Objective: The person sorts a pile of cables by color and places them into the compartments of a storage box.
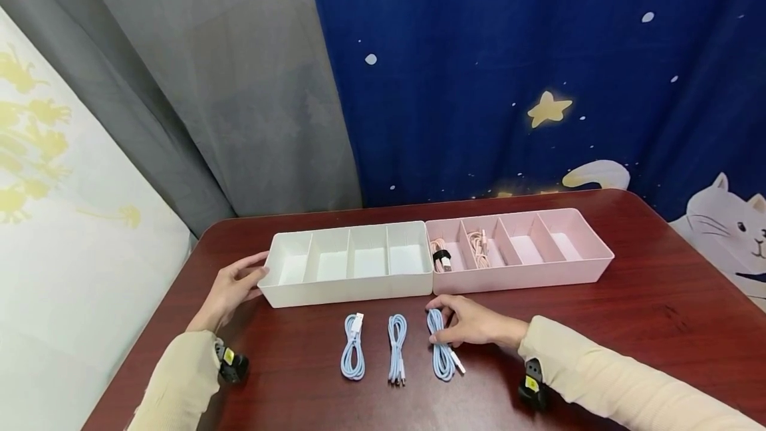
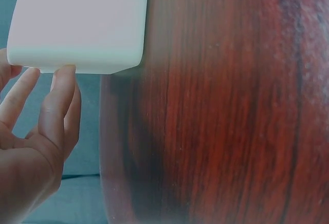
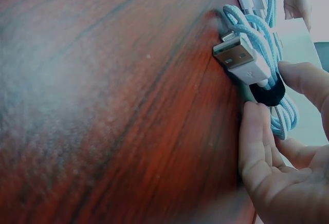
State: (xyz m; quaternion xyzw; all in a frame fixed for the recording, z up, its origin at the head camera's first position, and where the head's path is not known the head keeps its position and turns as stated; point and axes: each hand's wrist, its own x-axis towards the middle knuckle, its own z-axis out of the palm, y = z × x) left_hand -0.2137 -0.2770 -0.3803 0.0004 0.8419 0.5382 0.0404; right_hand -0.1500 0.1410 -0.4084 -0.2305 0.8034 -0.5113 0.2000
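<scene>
A bundled blue USB cable (image 1: 443,359) lies in front of the pink box, with my right hand (image 1: 473,321) pinching it between thumb and fingers. Its white USB plug (image 3: 249,64) and a black strap (image 3: 270,90) show in the right wrist view. At the far left, my left hand (image 1: 230,288) touches the end of the white divided box (image 1: 353,290) with its fingertips. Two more coiled blue cables lie on the table: one with a white plug (image 1: 353,358), and a middle one (image 1: 397,344) with its connectors toward me.
Beside the white box stands a pink divided box (image 1: 520,276). Its two left compartments hold pink cables, one with a black strap (image 1: 441,255) and another coil (image 1: 479,248). Everything rests on a dark red wooden table (image 1: 299,378); a blue curtain (image 1: 467,85) hangs behind.
</scene>
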